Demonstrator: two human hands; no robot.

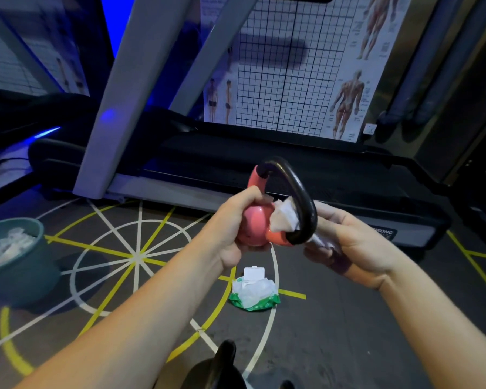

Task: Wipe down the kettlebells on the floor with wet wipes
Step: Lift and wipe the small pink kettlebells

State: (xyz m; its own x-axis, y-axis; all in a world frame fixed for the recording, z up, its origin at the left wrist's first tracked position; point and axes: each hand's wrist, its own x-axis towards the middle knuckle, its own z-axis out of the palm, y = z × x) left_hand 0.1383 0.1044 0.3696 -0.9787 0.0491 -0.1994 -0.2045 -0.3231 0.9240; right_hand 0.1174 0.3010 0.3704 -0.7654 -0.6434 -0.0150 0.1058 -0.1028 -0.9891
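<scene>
In the head view, the left hand (236, 220) curls round the body of a small pink kettlebell (257, 226), held up off the floor. The right hand (357, 242) grips a wet wipe (285, 217) threaded through its black handle (303, 192). Judging by the used wipes in the teal bin (26, 276) well left of the grip, the job looks partly done. The black kettlebell (216, 369) below the grip may yet need wiping, with the open wipes pack (254, 290) lying between.
</scene>
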